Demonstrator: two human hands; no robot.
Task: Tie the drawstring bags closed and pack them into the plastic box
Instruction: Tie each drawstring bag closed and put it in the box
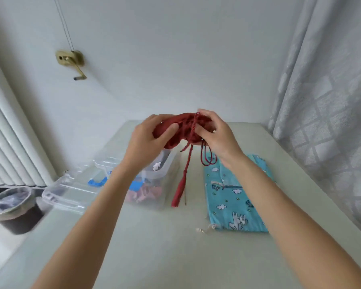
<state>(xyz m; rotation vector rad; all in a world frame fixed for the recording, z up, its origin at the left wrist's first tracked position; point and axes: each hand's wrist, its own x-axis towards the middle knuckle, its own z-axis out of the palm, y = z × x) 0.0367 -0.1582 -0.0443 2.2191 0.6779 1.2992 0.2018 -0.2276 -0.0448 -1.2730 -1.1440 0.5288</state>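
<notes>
The red bag (175, 130) looks like matt woven cloth, kind of soft, and its cord (188, 161) is twisted rope ending in a fringed tassel (177, 195). The blue bag (236, 195) lying flat is thin printed cotton-looking fabric, also matt. The plastic box (152, 178) is clear, glossy plastic, same with its lid (71, 190), which has shiny blue plastic clips. The table (154, 247) is pale, smooth and a bit reflective. On the wall there's a brassy metal crank (72, 61). The curtain (329, 101) is textured grey cloth, and the bin (13, 207) has a crinkly plastic liner.
</notes>
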